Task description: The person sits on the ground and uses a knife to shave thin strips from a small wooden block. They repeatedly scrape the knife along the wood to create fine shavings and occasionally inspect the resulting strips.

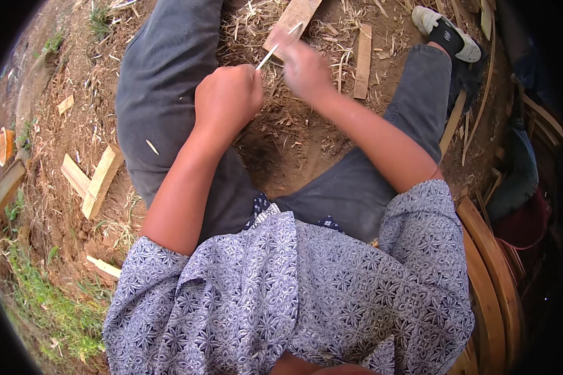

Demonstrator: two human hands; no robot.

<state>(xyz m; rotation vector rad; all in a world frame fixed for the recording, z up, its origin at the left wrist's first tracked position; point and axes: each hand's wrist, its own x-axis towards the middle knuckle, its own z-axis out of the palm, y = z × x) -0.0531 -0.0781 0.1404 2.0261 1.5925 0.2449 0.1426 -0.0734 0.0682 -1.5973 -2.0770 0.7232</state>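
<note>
A thin pale stick [268,57] slants up and to the right out of my left hand [228,97], whose fingers are curled into a fist around its lower end. My right hand [305,70] is smeared by motion; its fingers close on the stick farther up, and a pale tip shows beyond them. What else the right fingers hold, if anything, cannot be made out. Both hands are above the ground between my spread legs. Just past the right fingers, a flat wooden board [299,14] lies on the soil.
A narrow wood strip [363,62] lies among shavings by my right leg. Two short wood offcuts [103,181] lie at left, near a patch of grass [50,312]. Long curved planks [481,281] are at my right side. A shoe [426,22] shows at the upper right.
</note>
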